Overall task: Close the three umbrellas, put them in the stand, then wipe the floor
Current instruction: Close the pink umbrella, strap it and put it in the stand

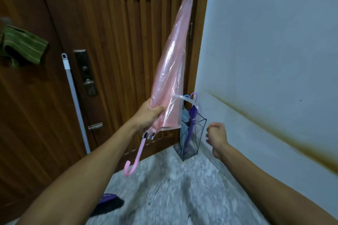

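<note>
Head view. The pink umbrella (172,64) is folded shut and is held by the left hand (149,113), whose fingers (158,108) are wrapped around the lower end of the bunched canopy. Above the fingers the canopy rises at a tilt toward the upper right, its tip reaching up in front of the wooden door (113,42). Below the fingers the pink shaft runs down and left to the hooked handle (130,167), which hangs clear of the floor (173,188).

The right hand (216,136) is held free to the right of the left fingers, curled into a loose fist with nothing seen in it; blur prevents a firmer reading of the fingertips.

Between the two hands, farther back in the corner against the wall (274,42), the wire stand (190,139) rests on the floor. A purple umbrella (192,120) and a blue umbrella (185,115) are stood in it, both closed, handles upward.

A mop handle (75,97) is leaned against the door, left of the left fingers.
</note>
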